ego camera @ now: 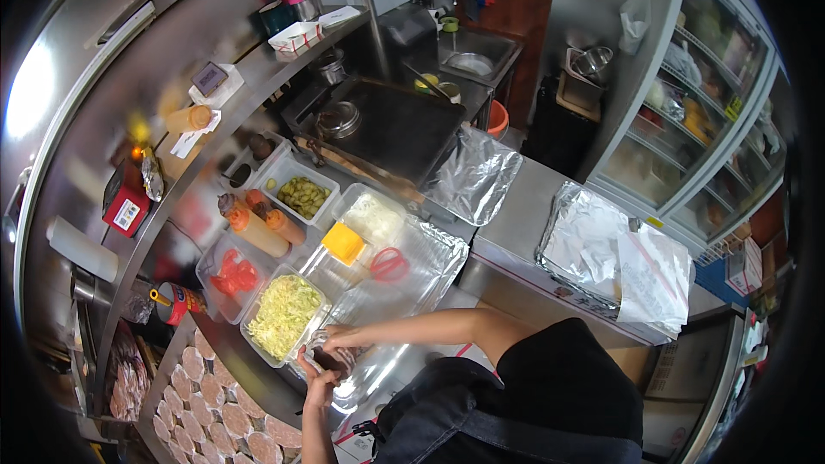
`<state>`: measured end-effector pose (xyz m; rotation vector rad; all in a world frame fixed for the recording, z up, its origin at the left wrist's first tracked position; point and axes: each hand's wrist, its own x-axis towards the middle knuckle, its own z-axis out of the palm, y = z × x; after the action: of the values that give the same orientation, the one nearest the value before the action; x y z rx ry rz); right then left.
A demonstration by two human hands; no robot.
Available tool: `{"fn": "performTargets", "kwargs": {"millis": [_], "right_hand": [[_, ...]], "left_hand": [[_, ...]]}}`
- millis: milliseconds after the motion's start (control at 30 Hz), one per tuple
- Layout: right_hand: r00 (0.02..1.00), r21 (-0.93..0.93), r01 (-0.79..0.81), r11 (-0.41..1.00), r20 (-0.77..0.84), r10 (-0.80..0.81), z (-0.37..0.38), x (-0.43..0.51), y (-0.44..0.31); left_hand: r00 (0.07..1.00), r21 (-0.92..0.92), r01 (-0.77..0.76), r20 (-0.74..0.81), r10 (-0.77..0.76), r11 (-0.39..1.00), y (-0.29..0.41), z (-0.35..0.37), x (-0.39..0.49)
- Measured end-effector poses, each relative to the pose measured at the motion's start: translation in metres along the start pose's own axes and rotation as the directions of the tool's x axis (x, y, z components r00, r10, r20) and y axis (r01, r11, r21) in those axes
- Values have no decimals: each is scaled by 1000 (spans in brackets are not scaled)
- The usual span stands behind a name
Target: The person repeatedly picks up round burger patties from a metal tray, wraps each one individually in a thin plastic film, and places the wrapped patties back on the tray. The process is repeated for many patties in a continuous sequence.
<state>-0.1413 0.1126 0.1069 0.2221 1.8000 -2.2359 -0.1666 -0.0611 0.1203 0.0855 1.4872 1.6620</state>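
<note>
Both my left hand and my right hand hold a small foil-wrapped item over the near end of the foil-covered counter; its contents are hidden. Just beyond my hands sits a plastic container of shredded lettuce. Tomato slices lie in a clear container to its left. Farther up are a stack of yellow cheese slices, a tub of chopped white onion and a tub of pickle slices. A pink-red ring-shaped thing rests on the foil.
A flat griddle with a round metal press stands beyond the tubs. Squeeze bottles stand at the left under a metal shelf. Round raw patties lie at the lower left. Foil-covered trays and a glass-door refrigerator are at the right.
</note>
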Motion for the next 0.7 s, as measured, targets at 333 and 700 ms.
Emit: {"fn": "performTargets", "kwargs": {"millis": [333, 700], "right_hand": [[861, -488, 489, 723, 139, -489, 18, -48, -91], [897, 186, -350, 918, 350, 271, 113, -24, -91]], "left_hand": [[928, -673, -106, 197, 316, 732, 20, 28, -64], [906, -673, -255, -417, -71, 694, 45, 14, -138]]}}
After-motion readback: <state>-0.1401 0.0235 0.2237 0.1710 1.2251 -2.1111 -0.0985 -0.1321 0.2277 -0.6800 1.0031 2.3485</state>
